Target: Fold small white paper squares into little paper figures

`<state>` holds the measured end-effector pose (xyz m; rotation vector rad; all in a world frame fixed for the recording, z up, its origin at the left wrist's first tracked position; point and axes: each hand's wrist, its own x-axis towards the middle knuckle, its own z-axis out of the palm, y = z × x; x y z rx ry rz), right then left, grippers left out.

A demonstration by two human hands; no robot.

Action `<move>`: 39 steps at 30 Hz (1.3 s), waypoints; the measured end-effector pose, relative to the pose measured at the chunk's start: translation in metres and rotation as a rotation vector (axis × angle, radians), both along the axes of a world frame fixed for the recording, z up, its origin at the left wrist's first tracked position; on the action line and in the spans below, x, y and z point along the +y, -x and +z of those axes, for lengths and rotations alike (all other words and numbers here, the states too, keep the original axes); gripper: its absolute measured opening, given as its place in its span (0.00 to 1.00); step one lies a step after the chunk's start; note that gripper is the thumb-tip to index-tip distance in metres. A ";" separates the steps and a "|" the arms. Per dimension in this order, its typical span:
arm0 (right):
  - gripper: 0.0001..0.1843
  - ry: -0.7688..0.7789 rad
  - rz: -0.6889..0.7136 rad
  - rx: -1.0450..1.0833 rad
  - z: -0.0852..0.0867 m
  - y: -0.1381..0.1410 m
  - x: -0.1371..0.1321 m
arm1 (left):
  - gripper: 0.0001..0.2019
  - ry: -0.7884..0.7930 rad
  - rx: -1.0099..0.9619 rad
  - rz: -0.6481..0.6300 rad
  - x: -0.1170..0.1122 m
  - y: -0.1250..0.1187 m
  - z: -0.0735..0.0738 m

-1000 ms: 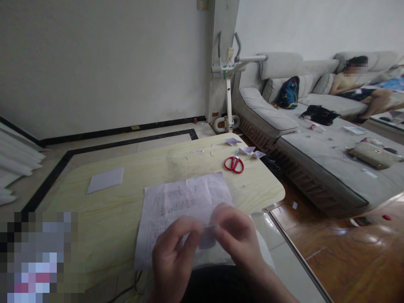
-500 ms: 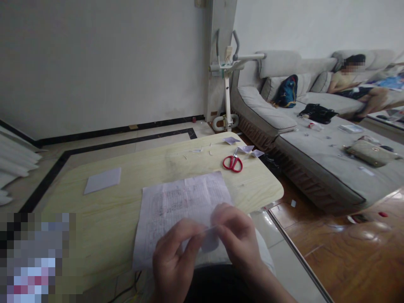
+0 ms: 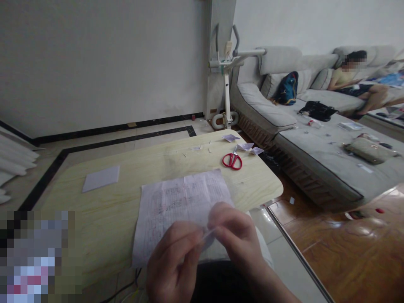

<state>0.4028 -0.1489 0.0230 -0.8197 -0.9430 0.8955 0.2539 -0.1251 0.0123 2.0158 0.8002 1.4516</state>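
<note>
Between my two hands is a small piece of white paper [image 3: 208, 234], seen nearly edge-on and partly hidden by fingers. My left hand [image 3: 176, 256] pinches its left end, and my right hand [image 3: 235, 235] pinches the other end. Both hands are over the near edge of the table. Under and beyond them lies a creased printed sheet [image 3: 179, 202]. Red-handled scissors [image 3: 232, 160] rest farther back on the right. Several small folded paper pieces [image 3: 244, 146] sit around the scissors' tips at the table's far right corner.
A pale wooden table [image 3: 104, 219] carries a stack of white paper [image 3: 101, 179] at left and thin paper scraps [image 3: 196, 147] at the back. Right of it stands a grey sofa [image 3: 315, 155] with bags and a seated person [image 3: 350, 84]. Exercise equipment [image 3: 226, 88] stands behind the table.
My left hand has shifted slightly left and down, and the small paper between my fingers is now tilted and shows less of its face. The view has moved a little.
</note>
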 end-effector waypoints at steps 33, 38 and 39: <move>0.06 0.104 -0.089 -0.218 0.008 0.004 -0.009 | 0.11 -0.291 0.140 -0.023 0.015 -0.003 0.007; 0.05 0.129 -0.040 -0.124 0.010 0.004 -0.007 | 0.11 -0.303 0.148 -0.009 0.015 -0.004 0.005; 0.05 0.129 -0.033 -0.108 0.010 0.004 -0.007 | 0.11 -0.306 0.147 -0.008 0.015 -0.004 0.005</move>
